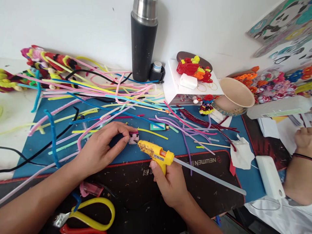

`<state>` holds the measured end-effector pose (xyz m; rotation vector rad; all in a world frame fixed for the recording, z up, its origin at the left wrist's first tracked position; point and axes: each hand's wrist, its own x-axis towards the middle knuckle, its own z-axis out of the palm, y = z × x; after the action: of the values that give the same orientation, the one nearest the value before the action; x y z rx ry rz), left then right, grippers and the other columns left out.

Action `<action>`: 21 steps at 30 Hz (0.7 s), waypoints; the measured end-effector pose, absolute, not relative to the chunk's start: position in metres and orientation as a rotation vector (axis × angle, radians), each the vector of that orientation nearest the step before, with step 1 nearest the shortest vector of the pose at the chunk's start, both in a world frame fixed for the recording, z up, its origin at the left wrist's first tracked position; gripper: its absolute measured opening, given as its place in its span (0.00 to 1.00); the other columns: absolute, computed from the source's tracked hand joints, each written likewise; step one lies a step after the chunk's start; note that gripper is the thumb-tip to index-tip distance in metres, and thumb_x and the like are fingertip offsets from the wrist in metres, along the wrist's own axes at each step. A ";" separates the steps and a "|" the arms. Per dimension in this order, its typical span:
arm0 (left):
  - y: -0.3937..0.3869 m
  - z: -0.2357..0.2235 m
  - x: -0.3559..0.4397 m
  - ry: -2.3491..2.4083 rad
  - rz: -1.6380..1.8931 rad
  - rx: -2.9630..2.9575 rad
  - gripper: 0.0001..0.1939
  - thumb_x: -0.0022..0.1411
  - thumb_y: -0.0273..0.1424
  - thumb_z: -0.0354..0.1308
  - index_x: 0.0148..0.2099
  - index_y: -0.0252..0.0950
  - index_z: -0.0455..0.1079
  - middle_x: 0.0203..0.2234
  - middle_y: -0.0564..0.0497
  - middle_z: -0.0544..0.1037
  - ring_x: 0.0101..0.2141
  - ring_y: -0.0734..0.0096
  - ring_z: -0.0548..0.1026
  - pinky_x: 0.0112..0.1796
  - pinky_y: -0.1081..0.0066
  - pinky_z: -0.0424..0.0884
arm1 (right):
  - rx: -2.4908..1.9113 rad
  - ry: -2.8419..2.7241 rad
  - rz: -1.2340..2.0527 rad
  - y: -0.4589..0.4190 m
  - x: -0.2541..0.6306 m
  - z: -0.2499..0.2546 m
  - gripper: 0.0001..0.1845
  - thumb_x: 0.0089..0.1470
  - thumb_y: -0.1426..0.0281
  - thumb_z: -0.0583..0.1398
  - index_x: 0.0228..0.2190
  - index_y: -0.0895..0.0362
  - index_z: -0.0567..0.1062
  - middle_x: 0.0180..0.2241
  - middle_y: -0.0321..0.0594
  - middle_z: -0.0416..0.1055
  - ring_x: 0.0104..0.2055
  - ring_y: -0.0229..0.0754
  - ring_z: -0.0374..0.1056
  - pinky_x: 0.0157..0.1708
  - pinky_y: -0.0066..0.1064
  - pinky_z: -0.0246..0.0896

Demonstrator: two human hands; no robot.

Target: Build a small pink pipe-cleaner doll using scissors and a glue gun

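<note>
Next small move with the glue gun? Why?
Probably a gentle squeeze: the right hand grips the glue gun, a glue stick sticks out of its back, and its nozzle is right by the small pink piece at the left hand's fingertips.

Smooth yellow plastic on the glue gun (156,154), rough and brown-crusted toward the front; translucent along the glue stick (209,177) behind. Beyond the gun, matt black and shiny metal on the flask (143,45); left of the gun, fuzzy pile on the pipe cleaners (92,88); right of it, creased white tissue (241,152).
</note>
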<state>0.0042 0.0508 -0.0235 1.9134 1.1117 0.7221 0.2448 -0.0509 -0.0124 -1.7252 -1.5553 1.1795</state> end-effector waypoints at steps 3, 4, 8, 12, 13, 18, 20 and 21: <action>0.051 -0.023 0.004 1.102 0.727 1.917 0.03 0.77 0.35 0.56 0.46 0.44 0.68 0.52 0.49 0.85 0.53 0.57 0.81 0.54 0.58 0.76 | -1.729 -1.556 1.179 -0.051 0.244 -0.012 0.25 0.71 0.54 0.56 0.23 0.53 0.69 0.20 0.37 0.68 0.23 0.40 0.66 0.26 0.32 0.57; 0.051 -0.023 0.004 1.098 0.727 1.918 0.02 0.77 0.34 0.56 0.46 0.44 0.68 0.52 0.49 0.84 0.53 0.58 0.81 0.54 0.59 0.76 | -1.733 -1.557 1.180 -0.051 0.244 -0.012 0.25 0.71 0.54 0.56 0.23 0.53 0.69 0.20 0.37 0.68 0.23 0.41 0.66 0.26 0.32 0.57; 0.051 -0.024 0.004 1.098 0.716 1.916 0.02 0.77 0.34 0.56 0.46 0.44 0.68 0.53 0.49 0.84 0.53 0.58 0.81 0.53 0.59 0.76 | -1.738 -1.557 1.180 -0.050 0.244 -0.012 0.25 0.71 0.55 0.56 0.23 0.53 0.69 0.20 0.37 0.68 0.23 0.41 0.66 0.26 0.33 0.57; 0.051 -0.023 0.003 1.114 0.704 1.919 0.04 0.77 0.36 0.55 0.45 0.44 0.68 0.53 0.48 0.85 0.53 0.56 0.81 0.53 0.57 0.76 | -1.746 -1.557 1.190 -0.051 0.244 -0.013 0.25 0.71 0.54 0.56 0.24 0.53 0.69 0.20 0.37 0.68 0.23 0.41 0.66 0.25 0.32 0.56; 0.051 -0.023 0.003 1.116 0.700 1.920 0.04 0.77 0.36 0.55 0.45 0.44 0.68 0.53 0.48 0.85 0.53 0.56 0.81 0.53 0.57 0.76 | -1.748 -1.556 1.189 -0.051 0.244 -0.013 0.25 0.71 0.54 0.56 0.24 0.53 0.69 0.20 0.37 0.68 0.23 0.41 0.66 0.25 0.32 0.57; 0.051 -0.023 0.004 1.102 0.711 1.940 0.03 0.77 0.34 0.55 0.46 0.44 0.68 0.52 0.49 0.84 0.52 0.57 0.81 0.53 0.58 0.76 | -1.752 -1.551 1.183 -0.051 0.244 -0.013 0.25 0.71 0.54 0.56 0.23 0.53 0.69 0.20 0.38 0.69 0.23 0.42 0.66 0.25 0.33 0.57; 0.051 -0.024 0.004 1.095 0.719 1.945 0.02 0.76 0.33 0.55 0.46 0.44 0.68 0.53 0.50 0.84 0.52 0.58 0.81 0.52 0.59 0.76 | -1.756 -1.550 1.187 -0.052 0.244 -0.013 0.25 0.71 0.54 0.56 0.23 0.52 0.68 0.20 0.38 0.69 0.23 0.42 0.66 0.25 0.33 0.57; 0.051 -0.024 0.004 1.093 0.722 1.944 0.02 0.76 0.33 0.56 0.46 0.44 0.68 0.53 0.50 0.84 0.52 0.58 0.81 0.52 0.59 0.76 | -1.757 -1.549 1.187 -0.052 0.244 -0.013 0.25 0.71 0.54 0.56 0.23 0.52 0.68 0.20 0.38 0.69 0.23 0.42 0.66 0.25 0.33 0.57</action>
<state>0.0040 0.0510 -0.0237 1.9445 1.0933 0.7225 0.2441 -0.0519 -0.0126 -1.7574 -1.5488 1.1873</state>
